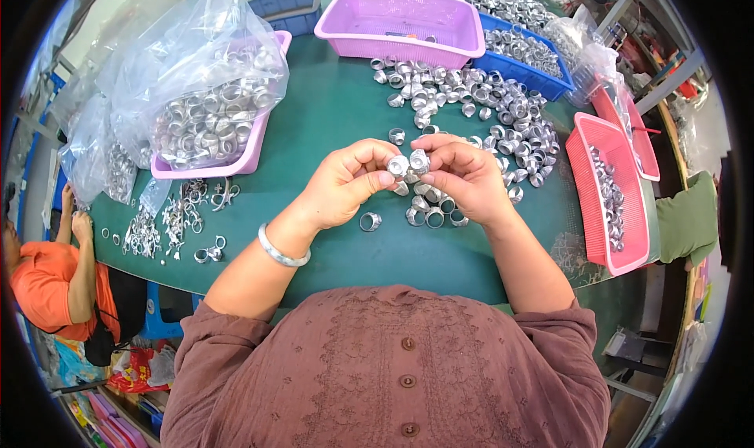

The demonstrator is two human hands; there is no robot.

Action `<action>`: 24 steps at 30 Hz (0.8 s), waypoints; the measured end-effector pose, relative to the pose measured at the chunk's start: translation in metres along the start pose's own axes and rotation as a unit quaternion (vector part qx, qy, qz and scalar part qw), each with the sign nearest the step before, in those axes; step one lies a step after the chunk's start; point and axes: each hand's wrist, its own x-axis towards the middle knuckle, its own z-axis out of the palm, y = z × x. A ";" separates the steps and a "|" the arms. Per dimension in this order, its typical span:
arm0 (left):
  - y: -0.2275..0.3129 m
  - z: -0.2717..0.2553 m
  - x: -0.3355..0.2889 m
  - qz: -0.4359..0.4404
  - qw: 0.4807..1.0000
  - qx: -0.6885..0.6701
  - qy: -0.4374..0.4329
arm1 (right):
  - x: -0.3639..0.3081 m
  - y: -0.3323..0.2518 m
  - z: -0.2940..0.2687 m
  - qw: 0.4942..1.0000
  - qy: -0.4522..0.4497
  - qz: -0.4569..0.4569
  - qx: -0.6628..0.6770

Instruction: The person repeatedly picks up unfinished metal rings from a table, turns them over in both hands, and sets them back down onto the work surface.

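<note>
You hold a silver-coloured ring in each hand, the two brought together in front of your chest, above the green counter [314,252]. Your left hand [342,182] pinches the left ring [398,165] between thumb and fingers, its broad round face turned up toward you. Your right hand [471,182] grips the right ring [419,160] the same way, just beside the first; whether the two touch, you cannot tell from here. A pale bracelet [281,248] circles your left wrist.

Below your left hand, a loose ring [370,222] lies by itself on the counter. A spread of similar rings [514,122] runs from under your right hand out to the far side, up to a lilac basket [400,43] and a blue basket [525,73] filled with more silver pieces. To your right stands a pink basket [587,204] with a strip of rings inside. To your left, a clear plastic bag [196,63] full of rings sits in a second lilac basket [250,159], and small silver trinkets [144,234] lie in front of it. Past them, at the left end, a co-worker in orange [51,283] has both hands near the counter's edge.
</note>
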 end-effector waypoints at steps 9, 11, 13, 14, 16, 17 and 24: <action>-0.002 0.008 -0.001 -0.010 0.996 -0.074 0.050 | -0.002 0.002 0.006 0.992 0.019 0.030 0.119; -0.002 0.008 -0.002 -0.036 0.994 -0.087 0.053 | -0.001 -0.004 0.008 0.991 0.020 0.044 0.127; -0.003 0.009 -0.002 -0.061 0.992 -0.100 0.054 | 0.000 -0.007 0.010 0.989 0.021 0.057 0.134; -0.004 0.009 -0.002 -0.065 0.989 -0.123 0.056 | -0.001 -0.008 0.010 0.989 0.027 0.062 0.129; -0.007 0.008 -0.002 -0.068 0.985 -0.146 0.058 | -0.002 -0.008 0.011 0.989 0.034 0.067 0.124; -0.009 0.007 -0.003 -0.081 0.979 -0.180 0.054 | -0.003 -0.008 0.011 0.990 0.038 0.074 0.116; -0.014 0.004 -0.002 -0.119 0.948 -0.292 0.035 | -0.004 -0.007 0.011 0.987 0.050 0.109 0.109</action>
